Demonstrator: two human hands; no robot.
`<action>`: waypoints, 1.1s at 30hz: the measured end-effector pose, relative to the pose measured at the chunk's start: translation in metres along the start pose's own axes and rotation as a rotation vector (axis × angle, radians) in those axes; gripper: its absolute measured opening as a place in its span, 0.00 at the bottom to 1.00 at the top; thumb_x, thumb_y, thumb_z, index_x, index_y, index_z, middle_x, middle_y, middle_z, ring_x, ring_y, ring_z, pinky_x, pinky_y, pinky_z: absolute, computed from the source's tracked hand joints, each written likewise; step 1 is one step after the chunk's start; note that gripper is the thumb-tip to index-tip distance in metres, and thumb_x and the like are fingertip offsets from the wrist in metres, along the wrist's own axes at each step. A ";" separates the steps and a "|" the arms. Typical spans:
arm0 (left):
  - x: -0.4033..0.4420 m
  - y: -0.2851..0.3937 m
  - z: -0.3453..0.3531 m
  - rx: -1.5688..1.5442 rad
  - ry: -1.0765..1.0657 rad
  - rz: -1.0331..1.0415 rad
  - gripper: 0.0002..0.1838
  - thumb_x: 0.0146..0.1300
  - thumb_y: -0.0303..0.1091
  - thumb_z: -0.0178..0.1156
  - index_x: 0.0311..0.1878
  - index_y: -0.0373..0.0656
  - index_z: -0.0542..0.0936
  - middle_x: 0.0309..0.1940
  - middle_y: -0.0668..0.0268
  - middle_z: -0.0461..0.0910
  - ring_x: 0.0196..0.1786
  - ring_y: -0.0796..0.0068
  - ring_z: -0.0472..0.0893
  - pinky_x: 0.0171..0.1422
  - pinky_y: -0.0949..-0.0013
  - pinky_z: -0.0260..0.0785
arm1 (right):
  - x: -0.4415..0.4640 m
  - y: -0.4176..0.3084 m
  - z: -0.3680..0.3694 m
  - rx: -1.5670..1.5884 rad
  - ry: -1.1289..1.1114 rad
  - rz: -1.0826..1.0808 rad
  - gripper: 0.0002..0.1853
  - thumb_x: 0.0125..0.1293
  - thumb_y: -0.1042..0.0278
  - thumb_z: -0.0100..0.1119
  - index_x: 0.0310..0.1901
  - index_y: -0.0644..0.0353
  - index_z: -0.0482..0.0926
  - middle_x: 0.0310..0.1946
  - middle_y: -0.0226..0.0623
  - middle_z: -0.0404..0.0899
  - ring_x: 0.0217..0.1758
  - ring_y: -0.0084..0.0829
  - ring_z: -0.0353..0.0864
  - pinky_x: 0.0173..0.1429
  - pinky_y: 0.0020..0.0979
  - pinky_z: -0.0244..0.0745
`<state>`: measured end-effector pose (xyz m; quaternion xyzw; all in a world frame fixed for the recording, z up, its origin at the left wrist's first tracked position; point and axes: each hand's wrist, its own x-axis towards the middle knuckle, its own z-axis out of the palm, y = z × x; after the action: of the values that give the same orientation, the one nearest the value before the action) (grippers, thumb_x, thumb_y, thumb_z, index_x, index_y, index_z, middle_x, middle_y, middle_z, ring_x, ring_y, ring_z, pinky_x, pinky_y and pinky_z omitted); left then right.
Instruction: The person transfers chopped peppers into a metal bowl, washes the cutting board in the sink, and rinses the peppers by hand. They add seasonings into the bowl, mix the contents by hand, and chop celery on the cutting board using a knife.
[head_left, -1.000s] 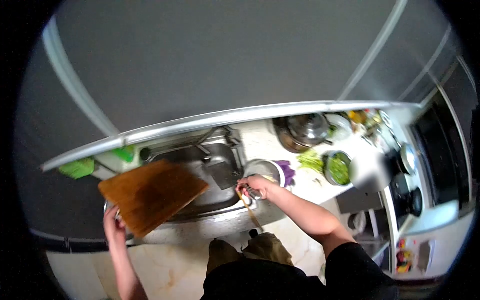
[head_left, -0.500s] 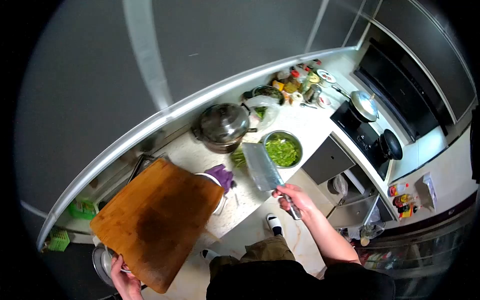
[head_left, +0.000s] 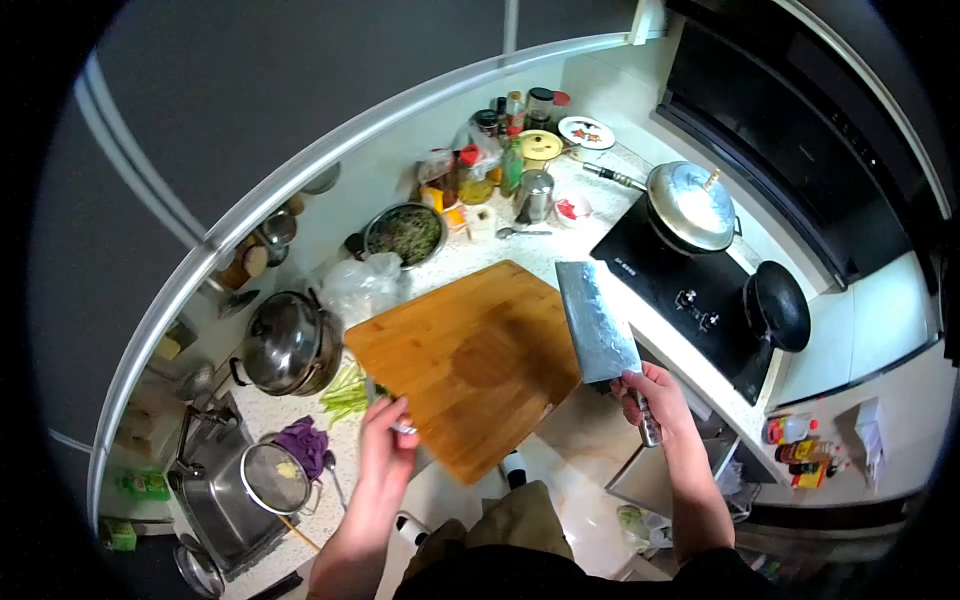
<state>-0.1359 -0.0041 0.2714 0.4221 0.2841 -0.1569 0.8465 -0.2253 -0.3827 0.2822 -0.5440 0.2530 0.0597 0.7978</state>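
A wooden cutting board (head_left: 470, 350), with a dark wet patch in its middle, is tilted above the counter's front edge. My left hand (head_left: 388, 440) grips it at its near left corner, where a bit of metal shows by the fingers. A cleaver (head_left: 600, 325) with a broad blade points up and away from me beside the board's right edge. Around its handle my right hand (head_left: 655, 395) is closed. Long green stalks (head_left: 346, 393) lie on the counter left of the board. The board covers the place where the bowl of chopped greens stood.
To the left are a lidded pot (head_left: 290, 345), a sink (head_left: 225, 500), a strainer (head_left: 276, 478) and a purple cloth (head_left: 302, 445). A bowl of dark greens (head_left: 405, 236) and several bottles stand at the back. A covered pan (head_left: 692, 205) and a black wok (head_left: 778, 305) are at the stove (head_left: 670, 290).
The cutting board has moved right, from near the sink toward the stove side, with my left hand still on it. The view has turned right. My right hand keeps hold of the cleaver.
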 end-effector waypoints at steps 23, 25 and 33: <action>0.310 -0.220 0.070 0.956 0.444 0.122 0.21 0.61 0.33 0.61 0.54 0.28 0.77 0.49 0.52 0.82 0.48 0.64 0.82 0.47 0.61 0.74 | 0.251 0.018 -0.108 -1.347 0.004 -0.500 0.16 0.73 0.61 0.56 0.58 0.54 0.79 0.33 0.45 0.84 0.30 0.47 0.83 0.36 0.42 0.80; 0.299 -0.207 0.098 1.075 0.524 0.061 0.24 0.61 0.33 0.60 0.57 0.26 0.76 0.52 0.48 0.81 0.53 0.60 0.82 0.53 0.59 0.74 | 0.265 0.024 -0.100 -1.611 -0.017 -0.701 0.23 0.70 0.64 0.55 0.66 0.49 0.76 0.39 0.44 0.83 0.32 0.48 0.85 0.38 0.45 0.82; 0.231 -0.209 0.076 0.863 0.321 0.525 0.19 0.70 0.38 0.60 0.58 0.35 0.81 0.54 0.51 0.84 0.57 0.59 0.82 0.58 0.57 0.74 | 0.345 0.094 -0.108 -1.784 -0.052 -0.943 0.29 0.66 0.71 0.53 0.71 0.45 0.73 0.42 0.43 0.79 0.37 0.43 0.83 0.44 0.43 0.81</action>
<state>-0.0327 -0.1957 0.0355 0.8078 0.2044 0.0244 0.5524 0.0014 -0.5043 0.0118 -0.9852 -0.1426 -0.0825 0.0470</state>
